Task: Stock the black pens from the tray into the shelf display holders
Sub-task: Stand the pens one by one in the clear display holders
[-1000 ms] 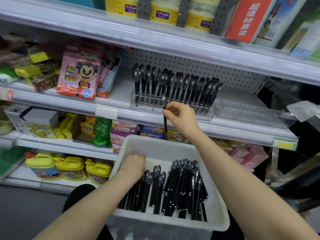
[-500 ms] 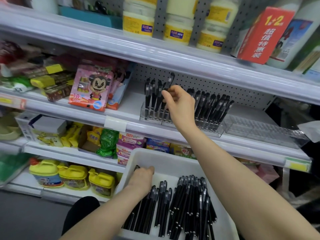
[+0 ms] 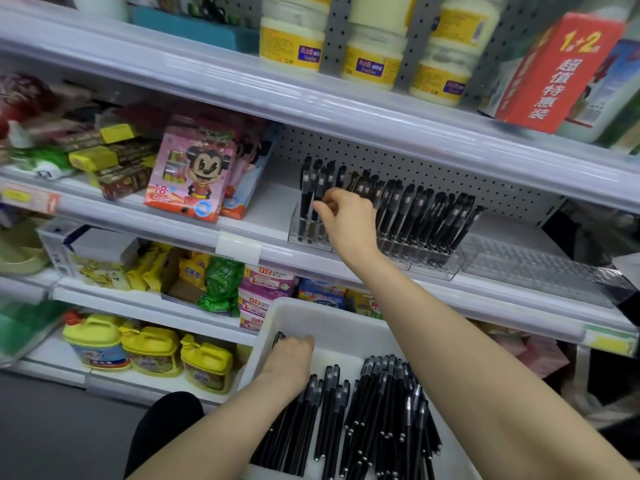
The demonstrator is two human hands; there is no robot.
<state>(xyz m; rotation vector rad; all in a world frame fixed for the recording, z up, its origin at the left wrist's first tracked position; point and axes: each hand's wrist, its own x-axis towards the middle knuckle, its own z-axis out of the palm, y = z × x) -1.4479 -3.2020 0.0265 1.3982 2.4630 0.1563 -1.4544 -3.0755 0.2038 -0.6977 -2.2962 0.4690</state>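
Note:
A white tray [image 3: 313, 311] at the bottom centre holds a pile of black pens [image 3: 382, 403]. My left hand [image 3: 291, 360] lies at the tray's left end with fingers curled over some pens, and a pen end sticks out past its knuckles. On the middle shelf a clear display holder [image 3: 433, 266] carries rows of upright black pens [image 3: 426, 216]. My right hand [image 3: 346, 221] reaches into the holder's left part and pinches a black pen [image 3: 320, 194] that stands in a slot. My palm hides the pen's lower end.
A second clear holder [image 3: 536, 271] with no pens sits to the right on the same shelf. Pink crayon packs [image 3: 192, 174] stand to the left. The upper shelf edge [image 3: 346, 109] overhangs the pens. Snack packs and yellow jars fill the lower shelves.
My right hand has carried a pen up from the tray to the holder and lowered it among the left rows. My left hand stayed in the tray. The camera has moved closer.

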